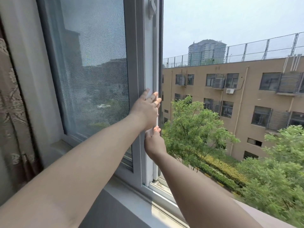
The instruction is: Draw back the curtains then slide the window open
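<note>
The white sliding window sash (148,66) stands slid to the left over a meshed pane (93,68), leaving the right half of the window open to the outside. My left hand (147,109) wraps its fingers around the sash's right edge at mid height. Just below it, my right hand (153,141) grips the same edge. A brown patterned curtain (11,112) hangs drawn back at the far left. A white latch (152,7) sits near the top of the sash.
A white sill and bottom track (158,193) run along the lower edge. Outside are green trees (194,127), a hedge and a tan building (246,99) with several windows.
</note>
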`<state>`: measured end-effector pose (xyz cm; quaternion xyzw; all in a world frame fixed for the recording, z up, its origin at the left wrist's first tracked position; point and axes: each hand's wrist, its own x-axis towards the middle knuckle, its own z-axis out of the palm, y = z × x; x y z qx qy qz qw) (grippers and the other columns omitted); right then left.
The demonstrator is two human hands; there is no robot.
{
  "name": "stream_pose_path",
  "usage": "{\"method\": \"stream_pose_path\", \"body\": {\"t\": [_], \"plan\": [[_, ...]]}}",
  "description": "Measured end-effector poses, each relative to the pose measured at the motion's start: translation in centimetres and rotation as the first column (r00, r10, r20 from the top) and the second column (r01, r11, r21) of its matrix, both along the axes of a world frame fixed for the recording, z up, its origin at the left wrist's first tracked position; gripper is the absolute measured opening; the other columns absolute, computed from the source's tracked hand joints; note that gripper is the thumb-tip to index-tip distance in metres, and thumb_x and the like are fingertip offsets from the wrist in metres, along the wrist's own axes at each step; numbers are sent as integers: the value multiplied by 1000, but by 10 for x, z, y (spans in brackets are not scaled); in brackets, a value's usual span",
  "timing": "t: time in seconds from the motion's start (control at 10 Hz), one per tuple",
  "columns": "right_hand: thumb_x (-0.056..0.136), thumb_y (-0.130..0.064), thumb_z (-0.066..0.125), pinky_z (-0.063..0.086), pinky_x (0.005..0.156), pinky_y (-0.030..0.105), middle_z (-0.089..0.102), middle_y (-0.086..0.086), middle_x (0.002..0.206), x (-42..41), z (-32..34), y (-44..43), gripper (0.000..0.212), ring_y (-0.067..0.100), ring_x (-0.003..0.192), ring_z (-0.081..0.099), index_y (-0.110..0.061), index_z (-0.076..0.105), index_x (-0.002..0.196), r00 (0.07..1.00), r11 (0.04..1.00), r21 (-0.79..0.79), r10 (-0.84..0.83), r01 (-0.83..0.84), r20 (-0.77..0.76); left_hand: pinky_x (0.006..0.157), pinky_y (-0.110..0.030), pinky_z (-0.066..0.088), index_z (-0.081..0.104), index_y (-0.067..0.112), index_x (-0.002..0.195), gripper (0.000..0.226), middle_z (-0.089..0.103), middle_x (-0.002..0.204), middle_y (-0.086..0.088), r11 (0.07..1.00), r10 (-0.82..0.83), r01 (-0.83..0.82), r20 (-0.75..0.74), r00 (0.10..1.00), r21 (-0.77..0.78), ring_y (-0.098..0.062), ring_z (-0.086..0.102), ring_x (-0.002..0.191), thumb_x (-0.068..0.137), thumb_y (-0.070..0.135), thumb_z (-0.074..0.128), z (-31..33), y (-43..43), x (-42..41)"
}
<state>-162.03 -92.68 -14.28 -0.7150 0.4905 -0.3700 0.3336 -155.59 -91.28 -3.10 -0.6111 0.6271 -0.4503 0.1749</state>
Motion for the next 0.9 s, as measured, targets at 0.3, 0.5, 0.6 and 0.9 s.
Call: {"method": "stream_pose_path", "body": {"t": [0.3,0.5,0.6,0.9], "plan": [[98,-19,33,41,95,35,42,14,152,-26,0,-13,62,29,121,52,-20,14,158,994,995,24,100,-99,-46,118,-61,-7,25,16,157,59,4,166,-5,996,82,-81,-33,996,26,-30,-7,152,102,38,28,-4,-1,-12],[104,-23,35,26,111,30,30,8,160,-56,-4,-11,55,25,143,33,-15,22,157,998,997,28,69,-69,5,117,-63,-5,26,17,157,60,3,166,-7,991,130,-127,-64,989,41,-32,-8,152,100,32,36,-6,0,-20],[103,-24,39,31,112,31,38,7,156,-74,-2,0,52,22,138,41,-15,31,154,998,998,-34,48,-49,-37,117,-64,-3,28,19,156,61,2,166,-11,982,184,-179,-69,981,64,-36,-8,151,98,35,43,-7,5,-29],[94,-29,65,55,85,30,77,-7,88,-196,51,61,15,9,90,72,-16,73,96,990,984,-173,-25,49,142,109,-49,35,59,15,133,45,54,141,-11,942,-336,321,-260,905,-100,-29,48,130,90,23,49,-77,34,-14]]}}
